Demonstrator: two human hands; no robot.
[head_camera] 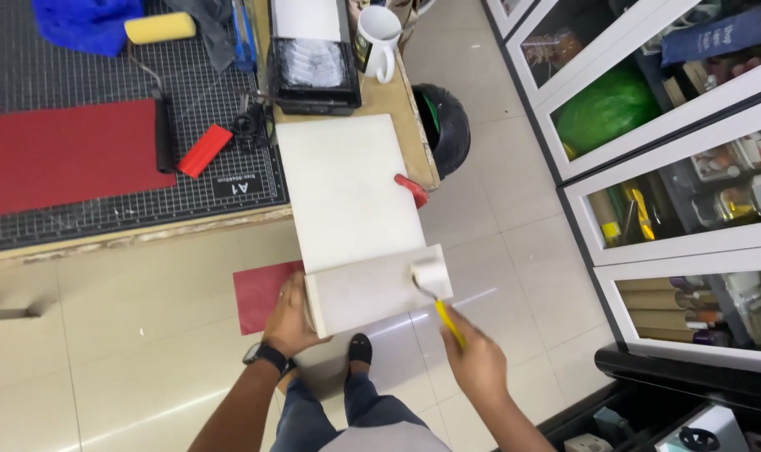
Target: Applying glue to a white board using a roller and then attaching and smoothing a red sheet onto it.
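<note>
So, closest to me, my right hand point(481, 356) is wrapped around the yellow handle of a small paint roller point(431, 278), fingers closed tight on it. The white roller head sits on the near right corner of the white board point(351, 213). My left hand point(290, 318) grips the board's near left edge, thumb on the side and fingers curled under, I think, since they're hidden. The board is a long flat panel, off-white; its near strip looks a bit greyer and juts out past the workbench point(397, 96) over the tiled floor. A red sheet point(259, 293) lies below it. Further out there's a black paint tray point(313, 71), a white mug point(379, 38), and a grid cutting mat point(104, 209) with a bigger yellow roller point(159, 28).
</note>
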